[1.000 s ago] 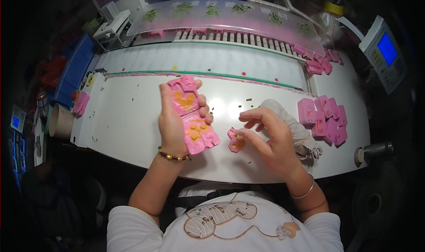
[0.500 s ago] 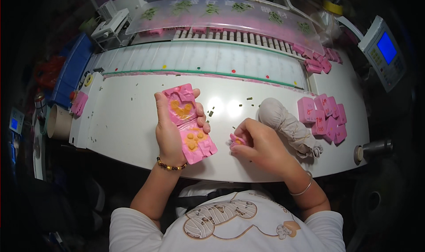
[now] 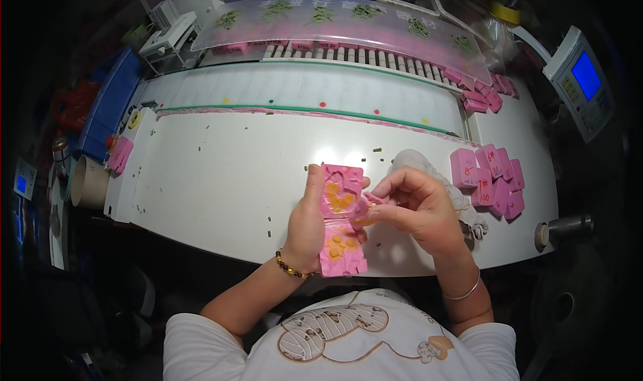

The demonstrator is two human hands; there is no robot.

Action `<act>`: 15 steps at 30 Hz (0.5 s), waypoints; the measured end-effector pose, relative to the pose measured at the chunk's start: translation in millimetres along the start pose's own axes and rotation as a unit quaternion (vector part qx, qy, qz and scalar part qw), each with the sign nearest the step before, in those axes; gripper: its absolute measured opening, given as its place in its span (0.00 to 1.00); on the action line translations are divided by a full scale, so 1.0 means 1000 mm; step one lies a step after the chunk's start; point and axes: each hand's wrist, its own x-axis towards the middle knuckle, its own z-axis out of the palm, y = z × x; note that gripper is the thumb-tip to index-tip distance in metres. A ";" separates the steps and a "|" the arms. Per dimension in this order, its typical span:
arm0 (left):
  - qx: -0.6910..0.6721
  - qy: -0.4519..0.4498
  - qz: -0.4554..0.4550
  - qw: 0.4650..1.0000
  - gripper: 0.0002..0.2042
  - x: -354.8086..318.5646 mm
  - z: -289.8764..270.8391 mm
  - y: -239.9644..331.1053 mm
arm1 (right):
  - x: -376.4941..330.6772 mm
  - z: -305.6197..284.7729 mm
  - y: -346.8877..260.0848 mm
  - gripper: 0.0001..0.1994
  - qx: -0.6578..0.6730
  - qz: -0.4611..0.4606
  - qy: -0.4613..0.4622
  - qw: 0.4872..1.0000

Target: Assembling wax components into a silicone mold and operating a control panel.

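Note:
My left hand (image 3: 305, 228) is closed around an opened pink rubber mould (image 3: 343, 268), its two halves laid out one above the other. Orange-yellow patterned areas show on both inner faces. At the mould's right edge, my right hand (image 3: 429, 212) pinches a small pink piece (image 3: 372, 199) between thumb and fingers. Something orange-yellow shows just below those fingertips; whether it belongs to the piece or the mould I cannot tell. Behind my right hand lies an off-white cloth pouch (image 3: 410, 160) with a tied end, partly hidden.
Several pink blocks (image 3: 497, 180) with red markings cluster at the right. A white belt (image 3: 295, 90) with coloured dots crosses behind the tabletop, with rollers (image 3: 362, 55) beyond. A control box with a blue screen (image 3: 584, 75) stands far right, a cardboard tube (image 3: 90, 182) at left. Dark green bits (image 3: 269, 234) are scattered about.
My left hand has brought the mould right and slightly down, turning it more upright. My right hand has lifted the small pink piece up to the mould's edge. The belt's dots have shifted left.

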 end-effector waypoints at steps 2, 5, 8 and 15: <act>0.032 -0.035 -0.005 0.999 0.37 0.001 -0.001 -0.005 | 0.001 0.007 -0.002 0.08 -0.029 -0.042 0.017 0.999; 0.010 -0.026 -0.014 1.000 0.34 -0.001 0.005 -0.007 | 0.003 0.009 0.011 0.07 -0.038 -0.067 0.032 0.997; 0.002 -0.027 -0.009 1.000 0.33 -0.001 0.003 -0.006 | 0.001 0.017 0.006 0.06 -0.108 -0.089 0.059 0.988; 0.006 -0.032 0.006 0.999 0.33 -0.003 0.005 -0.007 | -0.001 0.022 0.018 0.05 -0.055 -0.110 0.095 0.988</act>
